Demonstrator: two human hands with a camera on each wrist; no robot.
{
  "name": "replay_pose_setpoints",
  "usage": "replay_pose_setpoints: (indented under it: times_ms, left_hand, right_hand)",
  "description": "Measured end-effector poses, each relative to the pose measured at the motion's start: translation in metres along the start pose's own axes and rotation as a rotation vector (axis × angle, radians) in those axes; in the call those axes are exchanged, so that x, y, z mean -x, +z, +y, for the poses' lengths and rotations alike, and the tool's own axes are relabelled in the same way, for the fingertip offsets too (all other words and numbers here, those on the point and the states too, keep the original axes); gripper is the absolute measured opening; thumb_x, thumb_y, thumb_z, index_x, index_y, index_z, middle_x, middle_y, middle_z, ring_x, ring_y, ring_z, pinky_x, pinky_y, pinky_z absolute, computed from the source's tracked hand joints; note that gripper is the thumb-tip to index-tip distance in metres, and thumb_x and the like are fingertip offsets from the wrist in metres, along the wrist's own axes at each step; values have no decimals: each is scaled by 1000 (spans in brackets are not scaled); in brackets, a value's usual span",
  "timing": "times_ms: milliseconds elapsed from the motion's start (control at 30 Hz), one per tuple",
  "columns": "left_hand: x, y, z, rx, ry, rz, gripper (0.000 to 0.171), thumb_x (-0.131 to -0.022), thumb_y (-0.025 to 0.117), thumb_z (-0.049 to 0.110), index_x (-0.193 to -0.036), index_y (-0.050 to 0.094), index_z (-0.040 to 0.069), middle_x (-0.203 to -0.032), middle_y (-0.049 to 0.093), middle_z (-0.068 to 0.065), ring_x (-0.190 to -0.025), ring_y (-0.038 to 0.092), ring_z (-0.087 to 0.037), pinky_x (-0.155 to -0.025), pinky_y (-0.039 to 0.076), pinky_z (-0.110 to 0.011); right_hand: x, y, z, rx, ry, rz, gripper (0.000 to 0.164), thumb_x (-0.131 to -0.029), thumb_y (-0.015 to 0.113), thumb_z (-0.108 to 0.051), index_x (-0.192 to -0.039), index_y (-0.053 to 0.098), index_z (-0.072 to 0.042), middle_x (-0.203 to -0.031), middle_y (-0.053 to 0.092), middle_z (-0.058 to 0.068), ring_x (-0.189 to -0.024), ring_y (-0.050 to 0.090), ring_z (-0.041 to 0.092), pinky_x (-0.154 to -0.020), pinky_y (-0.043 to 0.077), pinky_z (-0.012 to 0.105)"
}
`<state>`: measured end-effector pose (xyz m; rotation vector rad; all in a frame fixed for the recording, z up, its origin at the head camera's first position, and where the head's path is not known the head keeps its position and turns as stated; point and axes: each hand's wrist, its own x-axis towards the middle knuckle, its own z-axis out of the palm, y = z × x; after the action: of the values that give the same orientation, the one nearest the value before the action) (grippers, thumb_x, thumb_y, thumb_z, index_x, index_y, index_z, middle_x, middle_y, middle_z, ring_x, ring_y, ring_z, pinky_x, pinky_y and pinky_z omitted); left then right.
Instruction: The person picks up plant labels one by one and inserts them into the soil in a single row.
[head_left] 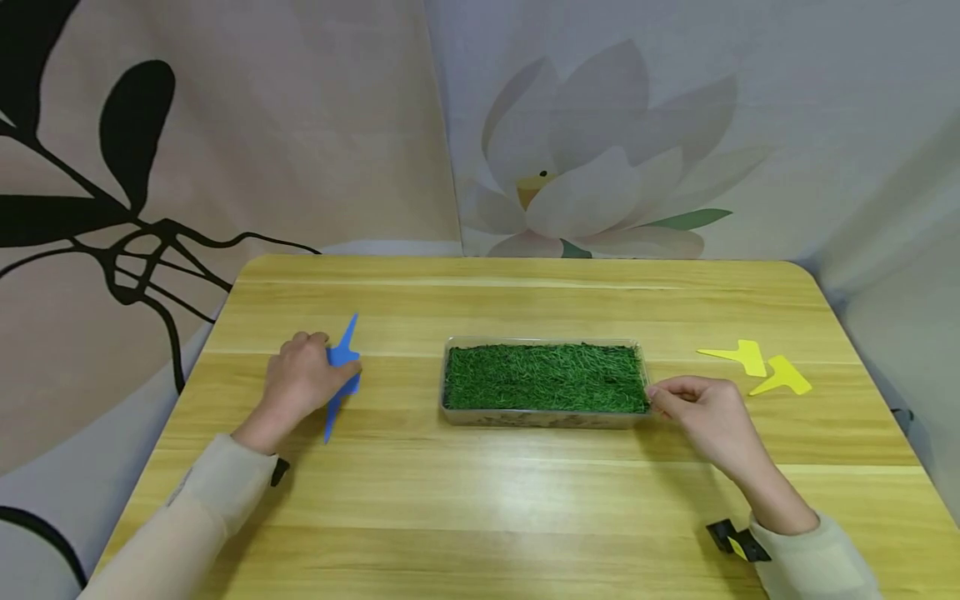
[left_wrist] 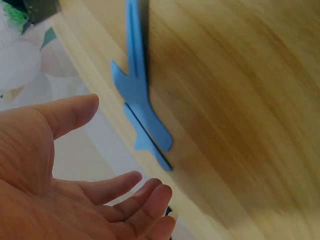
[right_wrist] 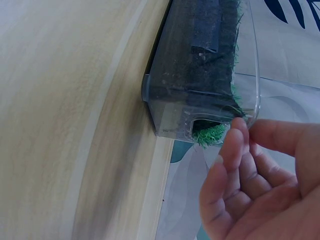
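Two blue T-shaped plant labels, one farther (head_left: pixel 347 337) and one nearer (head_left: pixel 335 408), lie on the left of the table with their broad ends together. Over them is my left hand (head_left: pixel 303 379); in the left wrist view its thumb and fingers are spread apart, with nothing between them. A clear plastic box (head_left: pixel 540 419) in the middle holds green artificial grass (head_left: pixel 547 377). At its right end my right hand (head_left: pixel 705 417) pinches the rim between thumb and index finger. The right wrist view shows some grass (right_wrist: pixel 210 134) poking through an opening in the box's end wall.
Two yellow T-shaped plant labels, a left one (head_left: pixel 746 357) and a right one (head_left: pixel 783 377), lie to the right of the box. The wooden table (head_left: pixel 480 500) has rounded far corners, and a printed cloth (head_left: pixel 360 125) hangs behind it.
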<state>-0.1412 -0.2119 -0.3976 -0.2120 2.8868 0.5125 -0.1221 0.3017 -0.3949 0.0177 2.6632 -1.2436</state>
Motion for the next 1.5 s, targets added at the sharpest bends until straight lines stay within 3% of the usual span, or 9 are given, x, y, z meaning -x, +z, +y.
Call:
replay_pose_setpoints:
  times_ms: [167,333,533,767,1267,1500]
  left_hand:
    - [-9,1,-7,-13,-50,-50,67,-96,72,48,-115,61,-15,-95,58,-23,-89,56,-41,-77,45,-55]
    - [-15,1,-13,1,-69,-65,68,-94,74,51,-110,64,-14,-93,57,-22,-82,57,-37,-69,45,-48]
    - [-19,-2,-13,38,-75,-85,55,-92,78,47,-95,69,-7,-87,61,-18,-73,58,-29,-62,45,-41]
    - [-23,-6,-12,79,-94,-133,64,-94,80,38,-120,63,-18,-107,65,-30,-92,64,-40,-69,50,-43]
    - [-32,-6,-4,212,-93,-154,60,-90,84,10,-131,52,-20,-122,58,-38,-108,61,-48,-86,57,-52]
    - [-37,-5,-1,231,-54,-153,55,-89,76,-7,-137,52,-17,-133,53,-39,-122,56,-53,-98,52,-60]
  right_hand:
    - [0,0,0,-1,3,-2,30,-104,68,-33,-104,82,-6,-96,78,7,-87,69,22,-67,52,29]
    - [0,0,0,-11,4,-7,30,-104,68,-33,-104,81,-6,-95,78,6,-86,69,22,-67,52,29]
    - [0,0,1,-10,8,-6,30,-104,68,-33,-104,81,-6,-95,78,7,-84,68,21,-66,51,29]
    - [0,0,1,-13,14,-3,30,-104,68,-32,-105,81,-6,-95,78,7,-84,68,21,-66,52,29]
    - [0,1,-1,-23,29,-11,33,-104,68,-35,-105,81,-5,-93,77,8,-77,66,22,-61,50,30]
    - [-1,1,0,-19,24,-10,32,-104,68,-35,-104,81,-5,-91,76,8,-75,64,23,-60,49,30]
